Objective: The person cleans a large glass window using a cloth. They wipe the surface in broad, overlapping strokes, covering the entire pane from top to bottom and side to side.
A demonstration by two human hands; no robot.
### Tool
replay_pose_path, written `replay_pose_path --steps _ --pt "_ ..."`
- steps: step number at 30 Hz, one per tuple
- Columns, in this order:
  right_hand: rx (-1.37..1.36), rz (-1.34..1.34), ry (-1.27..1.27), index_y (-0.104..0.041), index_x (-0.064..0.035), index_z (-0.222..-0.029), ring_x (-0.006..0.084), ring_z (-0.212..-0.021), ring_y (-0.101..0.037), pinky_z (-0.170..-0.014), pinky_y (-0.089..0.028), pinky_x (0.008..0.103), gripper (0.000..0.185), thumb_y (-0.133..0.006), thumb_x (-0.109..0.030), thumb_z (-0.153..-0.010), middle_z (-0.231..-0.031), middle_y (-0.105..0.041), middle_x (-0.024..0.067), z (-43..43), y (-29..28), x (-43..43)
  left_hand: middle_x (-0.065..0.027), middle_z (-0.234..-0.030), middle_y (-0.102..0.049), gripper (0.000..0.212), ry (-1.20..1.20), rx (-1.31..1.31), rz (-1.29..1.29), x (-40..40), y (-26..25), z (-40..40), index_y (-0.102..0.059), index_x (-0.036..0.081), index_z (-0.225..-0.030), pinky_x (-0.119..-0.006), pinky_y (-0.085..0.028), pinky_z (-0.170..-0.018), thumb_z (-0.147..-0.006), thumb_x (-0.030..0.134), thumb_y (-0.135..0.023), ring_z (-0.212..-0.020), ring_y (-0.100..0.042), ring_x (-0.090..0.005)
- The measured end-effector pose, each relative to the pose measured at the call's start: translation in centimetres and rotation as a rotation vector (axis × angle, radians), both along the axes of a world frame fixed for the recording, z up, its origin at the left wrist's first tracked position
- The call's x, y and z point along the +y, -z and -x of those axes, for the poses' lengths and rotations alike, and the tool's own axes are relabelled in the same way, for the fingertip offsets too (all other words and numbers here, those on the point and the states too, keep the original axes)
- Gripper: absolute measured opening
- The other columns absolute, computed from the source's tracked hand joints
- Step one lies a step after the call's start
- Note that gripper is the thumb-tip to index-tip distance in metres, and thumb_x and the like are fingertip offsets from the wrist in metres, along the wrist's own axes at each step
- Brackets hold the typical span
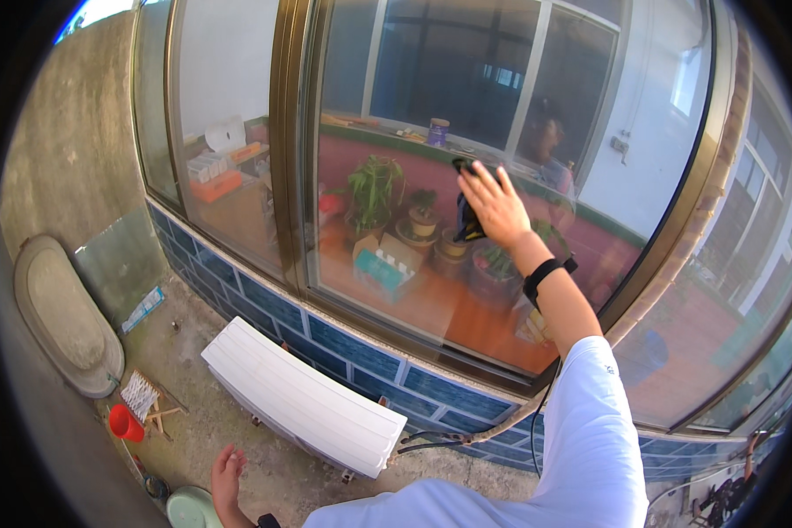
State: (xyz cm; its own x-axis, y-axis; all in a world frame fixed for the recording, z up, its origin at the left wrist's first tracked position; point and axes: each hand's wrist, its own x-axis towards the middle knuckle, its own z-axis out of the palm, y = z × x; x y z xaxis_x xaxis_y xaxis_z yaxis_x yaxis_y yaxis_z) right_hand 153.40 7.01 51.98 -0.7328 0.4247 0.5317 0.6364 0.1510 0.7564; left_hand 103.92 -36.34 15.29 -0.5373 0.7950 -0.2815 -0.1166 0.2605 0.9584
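My right hand [498,208] lies flat against a large sliding window pane [396,330], with a dark cloth [467,221] pressed between palm and glass. The cloth is black with some yellow, and much of it is hidden under the hand. Through the glass show potted plants [373,198], an opened cardboard box [388,269] and a purple can [438,132] on an inner ledge. Low on the left, my left hand [228,470] hangs over the concrete floor, fingers slightly bent and holding nothing.
Beneath the window, a white air-conditioner outdoor unit [303,396] juts from the blue tiled wall [353,336]. A wrapped pipe [706,211] runs beside the frame. On the left are an oval basin [66,310], a folding stool [152,402], a red bucket [126,424] and a green basin [191,508].
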Motion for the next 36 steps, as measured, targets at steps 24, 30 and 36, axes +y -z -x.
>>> replay_pose_path --steps 24,30,36 --pt "0.879 -0.743 0.212 -0.035 -0.0135 -0.148 0.0307 -0.148 -0.023 -0.114 -0.017 0.0646 0.052 -0.04 -0.025 -0.098 -0.157 -0.032 0.0065 -8.6 -30.7 2.4 -0.0078 -0.112 -0.069 0.04 -0.087 0.031 -0.001 -0.6 4.2 0.5 -0.052 0.006 -0.135 -0.025 -0.046 -0.073 -0.098 0.021 -0.053 -0.092 -0.065 -0.0138" --pt "0.407 -0.677 -0.002 -0.043 -0.0103 -0.144 0.0267 -0.145 -0.029 -0.115 -0.022 0.0558 0.054 -0.052 -0.029 -0.094 -0.152 -0.04 0.0067 -2.1 -24.7 4.5 -0.0085 -0.112 -0.068 0.04 -0.09 0.019 0.02 1.0 4.5 -1.2 -0.052 0.004 -0.135 -0.025 -0.046 -0.072 -0.098 0.021 -0.053 -0.092 -0.065 -0.014" --pt "0.037 -0.184 -0.155 -0.046 -0.0048 -0.142 0.0258 -0.145 -0.028 -0.118 -0.02 0.0495 0.056 -0.054 -0.024 -0.09 -0.148 -0.044 0.0083 4.0 -11.6 3.6 -0.0101 -0.112 -0.068 0.042 -0.05 0.022 -0.002 4.7 6.4 -1.3 -0.051 0.002 -0.135 -0.025 -0.046 -0.072 -0.098 0.021 -0.053 -0.092 -0.065 -0.0141"
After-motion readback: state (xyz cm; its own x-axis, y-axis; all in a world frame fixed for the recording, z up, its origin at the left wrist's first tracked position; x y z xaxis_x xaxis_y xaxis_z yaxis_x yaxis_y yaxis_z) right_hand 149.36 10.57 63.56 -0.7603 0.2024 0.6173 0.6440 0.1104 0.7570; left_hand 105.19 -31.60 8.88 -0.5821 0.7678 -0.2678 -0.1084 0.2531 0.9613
